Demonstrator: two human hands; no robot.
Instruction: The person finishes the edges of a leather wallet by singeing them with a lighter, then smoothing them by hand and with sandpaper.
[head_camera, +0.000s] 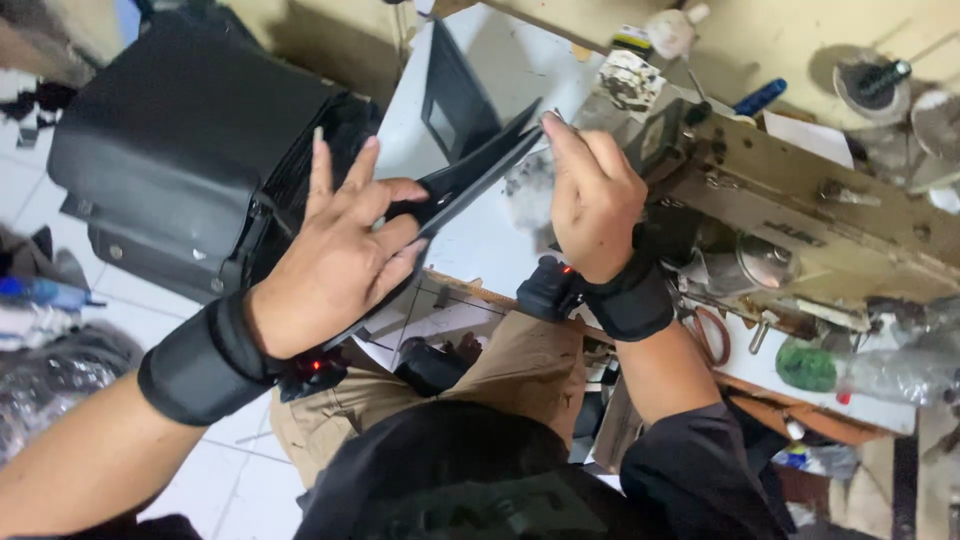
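Observation:
My left hand (345, 250) grips the near end of a flat black leather panel (470, 170), thumb on top and two fingers raised. My right hand (590, 190) pinches the panel's far tip beside the head of a beige sewing machine (790, 215). A second black piece with a window cut-out (455, 105) stands on edge just behind the panel. Both wrists wear black bands; a small device with a red light sits on each.
A large black leather bag (190, 150) rests at the left, beside the white table top (500, 240). Scissors with red handles (712, 335), a green object (805, 365) and a clear plastic bottle (900, 375) lie at the right. White floor tiles lie below left.

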